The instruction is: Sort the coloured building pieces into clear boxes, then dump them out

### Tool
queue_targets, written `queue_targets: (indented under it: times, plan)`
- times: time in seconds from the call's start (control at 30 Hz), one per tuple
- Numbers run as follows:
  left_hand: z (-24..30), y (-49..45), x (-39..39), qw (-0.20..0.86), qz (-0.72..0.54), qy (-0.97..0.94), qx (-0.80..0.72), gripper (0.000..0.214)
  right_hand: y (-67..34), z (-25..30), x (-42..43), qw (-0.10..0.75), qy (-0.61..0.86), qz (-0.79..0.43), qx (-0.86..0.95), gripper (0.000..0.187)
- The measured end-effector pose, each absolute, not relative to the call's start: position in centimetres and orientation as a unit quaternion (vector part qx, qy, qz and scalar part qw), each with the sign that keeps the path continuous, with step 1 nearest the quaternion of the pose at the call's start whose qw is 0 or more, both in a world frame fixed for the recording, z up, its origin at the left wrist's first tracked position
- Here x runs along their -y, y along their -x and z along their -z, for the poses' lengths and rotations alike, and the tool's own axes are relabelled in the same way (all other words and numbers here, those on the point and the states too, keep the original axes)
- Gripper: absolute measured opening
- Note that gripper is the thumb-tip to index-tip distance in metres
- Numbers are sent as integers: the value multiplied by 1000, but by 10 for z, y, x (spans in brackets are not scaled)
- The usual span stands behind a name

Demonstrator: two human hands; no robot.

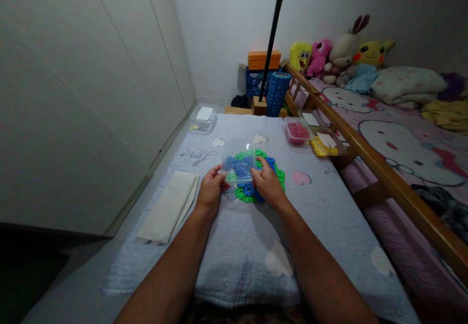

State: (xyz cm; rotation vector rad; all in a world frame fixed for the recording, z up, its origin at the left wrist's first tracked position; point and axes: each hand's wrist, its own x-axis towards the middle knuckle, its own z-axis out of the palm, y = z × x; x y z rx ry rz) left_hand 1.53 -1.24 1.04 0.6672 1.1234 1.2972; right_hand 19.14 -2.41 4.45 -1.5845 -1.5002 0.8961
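A clear plastic container (239,163) holding blue pieces is held above a flat round assembly of green and blue interlocking pieces (277,172) lying on a pale blue blanket (241,246). My left hand (211,189) grips the container's left side. My right hand (266,183) grips its right side, fingers closed on the rim. The container covers much of the assembly.
A folded cream cloth (168,207) lies to the left. Clear containers stand at the blanket's far end: one far left (203,117), one with red pieces (297,132), one with yellow pieces (323,145). A wooden bed rail (387,172) runs along the right. Plush toys (340,50) sit beyond.
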Motion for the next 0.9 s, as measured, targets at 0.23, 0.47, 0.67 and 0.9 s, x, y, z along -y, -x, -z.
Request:
queue_targets:
  times: [0.23,0.47,0.67,0.9]
  plan:
    - [-14,-18,17,612,-566,-285,-473,62,-189,-38,25,389,635,-323,584,58]
    - [-18,-20,18,615,-570,-267,-475,57,-187,-38,26,387,645,-306,584,63]
    - [-17,-20,18,621,-570,-255,-474,55,-186,-42,28,374,651,-287,595,66]
    - [-16,-20,17,627,-564,-262,-470,53,-185,-40,29,380,654,-271,595,63]
